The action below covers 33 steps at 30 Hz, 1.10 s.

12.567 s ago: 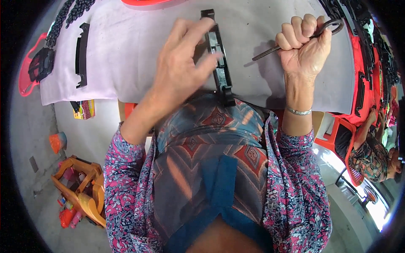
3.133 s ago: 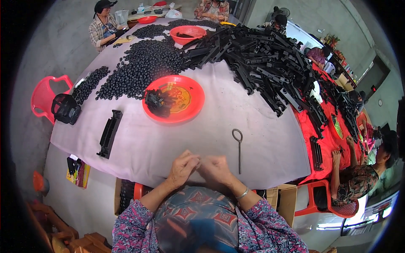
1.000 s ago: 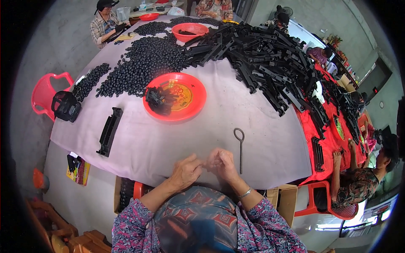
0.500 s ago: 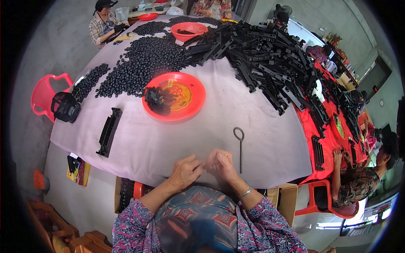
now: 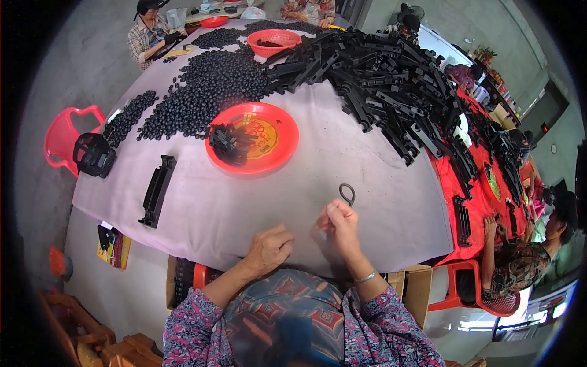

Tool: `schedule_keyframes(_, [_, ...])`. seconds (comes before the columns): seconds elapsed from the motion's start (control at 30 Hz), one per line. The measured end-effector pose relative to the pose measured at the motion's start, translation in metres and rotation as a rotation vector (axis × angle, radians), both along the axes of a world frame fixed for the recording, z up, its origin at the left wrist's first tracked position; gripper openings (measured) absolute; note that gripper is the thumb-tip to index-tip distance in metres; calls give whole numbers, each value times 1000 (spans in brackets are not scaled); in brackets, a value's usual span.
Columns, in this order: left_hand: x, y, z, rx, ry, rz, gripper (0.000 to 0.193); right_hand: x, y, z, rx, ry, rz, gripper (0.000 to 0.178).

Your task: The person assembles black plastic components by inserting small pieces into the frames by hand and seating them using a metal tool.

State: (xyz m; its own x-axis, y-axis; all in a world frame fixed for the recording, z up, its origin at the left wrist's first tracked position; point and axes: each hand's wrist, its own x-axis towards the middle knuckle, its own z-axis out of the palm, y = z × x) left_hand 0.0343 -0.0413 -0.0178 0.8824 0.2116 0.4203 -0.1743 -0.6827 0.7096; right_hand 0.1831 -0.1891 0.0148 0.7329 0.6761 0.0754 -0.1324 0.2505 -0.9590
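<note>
My left hand hovers at the near edge of the cloth-covered table, fingers curled in; whatever it may hold is hidden. My right hand, its fingers bent together and slightly blurred, is over a dark metal rod with a ring end. Only the ring shows beyond this hand; the shaft is covered, and I cannot tell whether they touch. Farther off sits a red plate with a heap of small dark strips. A long black plastic part lies by itself on the left.
A wide heap of small black round pieces covers the far left. Long black plastic parts pile up at the far right. A red basket stands between them. Several people sit around; a person works at a red-covered table on the right.
My right hand has moved right and away from me, leaving the left hand and now covering the rod's shaft. My left hand has stayed nearly still.
</note>
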Motion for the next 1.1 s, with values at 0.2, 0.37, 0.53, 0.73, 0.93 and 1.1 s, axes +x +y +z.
schedule_keyframes(0.2, [0,0,1,6,-13,2,11,57,-10,25,-168,-168,-218,21])
schedule_keyframes(0.37, [0,-2,2,13,-14,9,9,149,-3,10,-337,-369,-370,21])
schedule_keyframes(0.53, [-2,-3,5,-41,52,-3,7,233,18,-18,-645,-787,-640,41])
schedule_keyframes(0.73, [-3,-1,5,2,18,-1,9,283,55,-6,-954,-934,-775,65])
schedule_keyframes(0.93, [-1,-1,6,-7,1,-2,10,310,78,-13,-1123,-941,-643,72])
schedule_keyframes(1.1, [-2,0,3,-2,-7,-8,10,326,85,-30,-1016,-921,-748,51])
